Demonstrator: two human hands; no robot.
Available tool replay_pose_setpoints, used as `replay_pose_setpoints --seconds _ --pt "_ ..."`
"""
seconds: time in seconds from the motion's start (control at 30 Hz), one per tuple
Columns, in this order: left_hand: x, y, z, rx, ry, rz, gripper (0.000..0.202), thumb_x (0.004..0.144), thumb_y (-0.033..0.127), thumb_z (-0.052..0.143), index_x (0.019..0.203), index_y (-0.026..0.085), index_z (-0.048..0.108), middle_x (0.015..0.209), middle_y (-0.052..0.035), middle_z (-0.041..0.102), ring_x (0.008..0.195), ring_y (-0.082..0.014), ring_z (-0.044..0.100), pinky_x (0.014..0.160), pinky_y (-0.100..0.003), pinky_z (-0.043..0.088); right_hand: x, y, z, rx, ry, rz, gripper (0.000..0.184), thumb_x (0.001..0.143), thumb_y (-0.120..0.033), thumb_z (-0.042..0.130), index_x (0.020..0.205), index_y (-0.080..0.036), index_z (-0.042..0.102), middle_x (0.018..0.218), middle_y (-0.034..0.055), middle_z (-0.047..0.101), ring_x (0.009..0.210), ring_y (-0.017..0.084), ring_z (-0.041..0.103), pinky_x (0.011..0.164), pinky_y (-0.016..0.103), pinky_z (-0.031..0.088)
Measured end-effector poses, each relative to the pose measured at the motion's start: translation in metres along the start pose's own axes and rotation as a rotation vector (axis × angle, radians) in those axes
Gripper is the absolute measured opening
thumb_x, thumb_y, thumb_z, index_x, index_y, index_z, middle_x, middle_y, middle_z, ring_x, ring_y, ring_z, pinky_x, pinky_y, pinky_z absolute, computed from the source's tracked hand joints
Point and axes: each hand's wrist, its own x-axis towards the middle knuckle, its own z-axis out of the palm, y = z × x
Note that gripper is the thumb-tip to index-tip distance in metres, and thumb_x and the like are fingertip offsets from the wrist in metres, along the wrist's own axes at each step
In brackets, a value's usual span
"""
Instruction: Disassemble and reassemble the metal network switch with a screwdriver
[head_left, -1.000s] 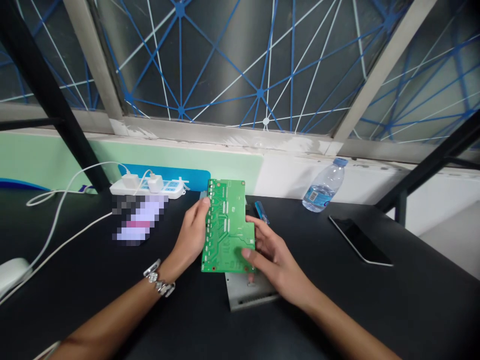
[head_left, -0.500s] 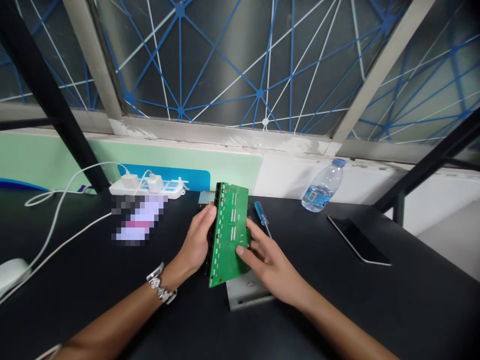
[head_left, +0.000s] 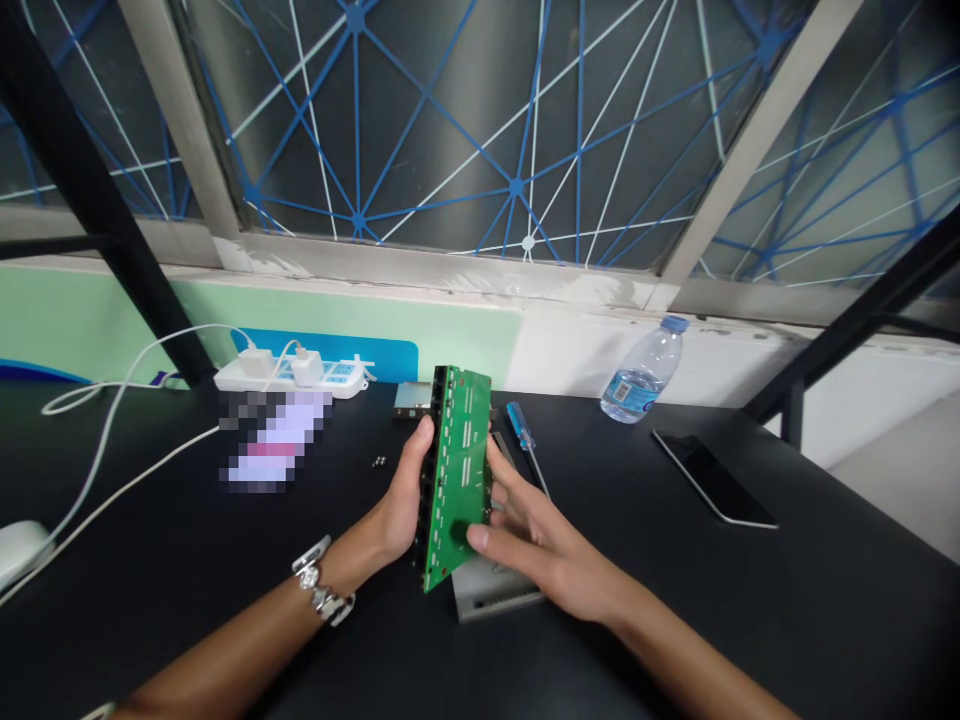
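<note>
A green circuit board [head_left: 463,470] with a row of black connectors along its left edge is held up, tilted, between both hands. My left hand [head_left: 405,490] grips the connector edge, its other fingers hidden behind the board. On the opposite edge, my right hand [head_left: 536,535] has its thumb near the lower face and its fingers behind. Below the board, a grey metal casing [head_left: 491,595] lies on the black table, partly covered by the board and right hand. A screwdriver [head_left: 523,430] with a blue handle lies just beyond the right hand.
Small screws [head_left: 380,461] lie left of the board, and a flat metal piece [head_left: 409,398] sits behind it. A water bottle [head_left: 641,375] and a dark tablet-like device [head_left: 712,480] are at the right. Back left, a power strip [head_left: 337,378] has white cables.
The board has turned slightly and its lower end has come a little nearer. My left hand has shifted slightly down and left, and the small screws now show beside it.
</note>
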Motion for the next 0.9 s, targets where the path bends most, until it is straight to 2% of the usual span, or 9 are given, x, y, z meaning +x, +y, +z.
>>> replay_pose_setpoints --seconds 0.13,0.27,0.43,0.53,0.67,0.77,0.9 --pt "-0.002 0.004 0.004 -0.020 -0.003 -0.048 0.076 0.088 0.073 0.032 0.130 0.017 0.060 0.102 -0.0134 0.074 0.098 -0.0324 0.069 0.081 -0.043 0.055 -0.001 -0.005 0.003 0.024 -0.038 0.003 0.095 0.087 -0.033 0.069 0.155 -0.037 0.002 0.156 0.0075 0.035 0.133 0.030 0.048 0.111 0.057 0.036" --pt "-0.003 0.001 0.004 -0.021 0.043 0.008 0.071 0.088 0.071 0.035 0.130 0.019 0.060 0.112 -0.0126 0.071 0.101 -0.0317 0.067 0.080 -0.042 0.055 0.000 -0.006 0.004 -0.015 -0.058 -0.056 0.095 0.087 -0.031 0.069 0.155 -0.039 0.003 0.162 0.0049 0.023 0.136 0.031 0.045 0.111 0.055 0.037" --pt "-0.003 0.002 0.006 -0.016 0.058 -0.011 0.074 0.086 0.073 0.033 0.125 0.016 0.063 0.103 -0.0142 0.073 0.091 -0.0315 0.068 0.073 -0.042 0.055 -0.003 -0.005 0.004 -0.173 -0.032 -0.074 0.096 0.085 -0.033 0.071 0.155 -0.039 0.006 0.164 0.0020 0.013 0.145 0.032 0.027 0.115 0.057 0.027" --pt "-0.004 0.005 0.008 -0.031 0.093 0.032 0.073 0.083 0.073 0.037 0.120 0.016 0.064 0.101 -0.0143 0.072 0.086 -0.0301 0.068 0.070 -0.041 0.054 -0.004 -0.005 0.004 -0.278 -0.008 -0.072 0.096 0.084 -0.036 0.071 0.155 -0.038 0.006 0.164 0.0023 0.009 0.148 0.034 0.019 0.115 0.060 0.025" --pt "-0.005 0.005 0.008 0.041 0.123 0.073 0.073 0.082 0.073 0.039 0.121 0.017 0.064 0.100 -0.0136 0.072 0.084 -0.0292 0.067 0.065 -0.039 0.054 -0.003 -0.007 0.007 -0.320 0.016 -0.123 0.097 0.084 -0.034 0.071 0.155 -0.039 0.004 0.165 0.0017 0.000 0.148 0.035 0.015 0.111 0.057 0.036" --pt "-0.004 0.003 0.005 0.124 0.138 0.081 0.075 0.082 0.076 0.039 0.124 0.019 0.063 0.106 -0.0133 0.071 0.088 -0.0299 0.067 0.067 -0.038 0.055 -0.002 -0.007 0.010 -0.265 0.009 -0.154 0.101 0.084 -0.032 0.071 0.155 -0.040 0.001 0.165 0.0041 0.002 0.146 0.033 0.025 0.105 0.051 0.046" --pt "-0.003 0.002 0.003 0.237 0.180 0.161 0.074 0.086 0.074 0.035 0.123 0.017 0.064 0.113 -0.0135 0.069 0.092 -0.0295 0.066 0.070 -0.038 0.055 -0.003 -0.005 0.014 -0.250 0.012 -0.154 0.111 0.080 -0.030 0.076 0.155 -0.040 -0.005 0.165 0.0061 0.005 0.144 0.032 0.029 0.102 0.048 0.049"
